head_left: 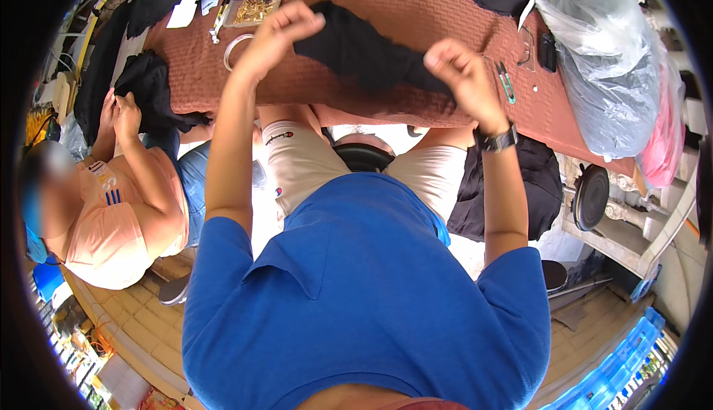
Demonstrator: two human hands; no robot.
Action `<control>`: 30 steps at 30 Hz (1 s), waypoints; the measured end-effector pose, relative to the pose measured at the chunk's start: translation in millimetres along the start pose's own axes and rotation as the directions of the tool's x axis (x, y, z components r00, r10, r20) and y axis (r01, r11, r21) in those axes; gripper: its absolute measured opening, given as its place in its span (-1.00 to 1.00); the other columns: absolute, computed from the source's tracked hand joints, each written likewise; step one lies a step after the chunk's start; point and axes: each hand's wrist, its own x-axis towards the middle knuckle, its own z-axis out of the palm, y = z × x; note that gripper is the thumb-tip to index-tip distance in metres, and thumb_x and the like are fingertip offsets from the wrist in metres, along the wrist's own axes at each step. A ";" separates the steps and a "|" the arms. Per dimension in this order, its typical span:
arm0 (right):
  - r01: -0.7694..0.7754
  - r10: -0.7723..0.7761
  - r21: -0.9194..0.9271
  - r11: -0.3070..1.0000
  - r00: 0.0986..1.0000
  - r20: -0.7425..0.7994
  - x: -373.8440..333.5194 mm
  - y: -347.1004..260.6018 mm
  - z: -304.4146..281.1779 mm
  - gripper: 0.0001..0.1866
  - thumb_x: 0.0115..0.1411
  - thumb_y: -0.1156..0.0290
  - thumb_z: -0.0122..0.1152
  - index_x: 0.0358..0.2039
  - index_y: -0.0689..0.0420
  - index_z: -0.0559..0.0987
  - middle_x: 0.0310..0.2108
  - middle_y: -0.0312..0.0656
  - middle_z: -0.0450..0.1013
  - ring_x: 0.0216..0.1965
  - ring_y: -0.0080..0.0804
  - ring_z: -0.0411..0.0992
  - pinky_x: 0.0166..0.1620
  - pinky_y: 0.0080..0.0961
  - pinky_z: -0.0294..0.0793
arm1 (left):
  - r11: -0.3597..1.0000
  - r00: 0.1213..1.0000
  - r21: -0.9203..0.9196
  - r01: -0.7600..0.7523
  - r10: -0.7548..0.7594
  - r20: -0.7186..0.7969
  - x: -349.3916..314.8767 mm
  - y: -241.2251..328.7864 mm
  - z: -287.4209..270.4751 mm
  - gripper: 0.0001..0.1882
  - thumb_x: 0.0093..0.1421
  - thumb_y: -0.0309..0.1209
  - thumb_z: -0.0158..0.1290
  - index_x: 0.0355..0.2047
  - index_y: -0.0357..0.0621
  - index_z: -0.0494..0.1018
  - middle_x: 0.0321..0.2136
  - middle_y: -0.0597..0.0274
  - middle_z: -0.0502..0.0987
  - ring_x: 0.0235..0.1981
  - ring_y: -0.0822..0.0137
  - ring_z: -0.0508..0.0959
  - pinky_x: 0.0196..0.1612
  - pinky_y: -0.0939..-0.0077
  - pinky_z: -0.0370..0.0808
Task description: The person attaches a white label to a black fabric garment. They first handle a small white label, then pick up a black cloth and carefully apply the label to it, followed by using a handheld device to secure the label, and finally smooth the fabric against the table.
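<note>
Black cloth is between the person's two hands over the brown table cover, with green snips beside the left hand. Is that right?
Not quite: in the head view, the green snips lie beside the right hand, not the left hand. The rest stands.

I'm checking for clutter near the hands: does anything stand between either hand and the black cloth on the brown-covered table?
Nothing visible does. The left hand is at the upper left end of the black cloth, the right hand by its right end. The green snips lie off to the right.
</note>
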 end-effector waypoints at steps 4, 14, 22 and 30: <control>-0.265 0.343 0.365 0.893 0.924 -0.170 43.8 27.3 -55.2 -0.44 0.42 -0.08 0.03 -0.05 0.24 0.60 -0.51 -0.47 0.33 -0.45 -0.59 0.26 -0.26 -0.81 0.29 | 0.829 0.981 -0.525 0.193 -0.166 0.099 37.6 -3.4 1.2 -0.27 0.41 0.16 -0.19 0.20 -0.32 0.33 0.13 0.11 0.51 0.12 0.27 0.53 0.24 0.32 0.37; -0.253 0.409 0.523 0.814 0.889 -0.206 24.5 51.5 -57.1 -0.93 0.29 0.44 0.30 -0.23 0.04 0.58 -0.34 -0.48 0.50 -0.44 -0.81 0.38 -0.42 -0.76 0.34 | 0.800 0.979 -0.575 0.175 -0.201 0.018 31.5 -11.6 -1.8 -0.70 0.34 -0.29 0.14 -0.07 -0.28 0.51 -0.10 0.19 0.63 -0.10 0.40 0.64 0.04 0.52 0.55; 0.114 0.054 0.673 0.731 0.973 -0.224 66.9 -19.4 -89.5 -0.61 0.39 0.15 0.17 0.05 0.17 0.48 0.06 -0.22 0.47 0.10 -0.54 0.43 0.10 -0.53 0.47 | 0.886 0.987 -0.461 0.038 -0.107 -0.123 24.0 52.7 -24.6 -0.67 0.35 -0.27 0.13 -0.07 -0.32 0.52 -0.15 0.16 0.65 -0.16 0.40 0.67 -0.06 0.55 0.62; -0.112 0.206 0.729 0.675 0.978 -0.040 36.0 -14.9 -70.6 -0.53 0.24 0.52 0.28 0.14 0.34 0.42 0.05 0.00 0.50 0.06 -0.23 0.52 0.14 -0.27 0.53 | 0.932 0.901 -0.362 0.001 -0.159 -0.405 5.8 68.1 -41.6 -0.72 0.33 -0.23 0.16 -0.10 -0.17 0.55 -0.21 0.21 0.66 -0.23 0.42 0.67 -0.14 0.55 0.62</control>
